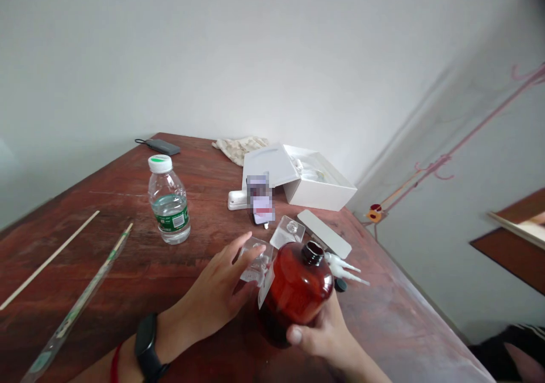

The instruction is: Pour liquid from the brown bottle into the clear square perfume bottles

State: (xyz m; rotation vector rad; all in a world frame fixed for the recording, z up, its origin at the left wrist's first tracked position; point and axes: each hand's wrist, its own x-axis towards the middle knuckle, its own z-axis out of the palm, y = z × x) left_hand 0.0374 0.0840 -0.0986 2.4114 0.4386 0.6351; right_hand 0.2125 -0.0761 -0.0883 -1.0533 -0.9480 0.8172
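Observation:
My right hand grips a large reddish-brown bottle around its lower right side. The bottle has no cap on its dark mouth, leans slightly, and carries a white label on its left. Beside it, my left hand has its fingers spread over and around a clear square container; whether the fingertips press on it I cannot tell. Another clear square piece with a round knob lies just behind the bottle. White droppers or nozzles and a small dark cap lie to the bottle's right.
A half-full water bottle stands at left, near a bare stick and a wrapped pair of chopsticks. Behind the hands are a phone, a white open box, a flat grey case, a cloth and a grey pouch.

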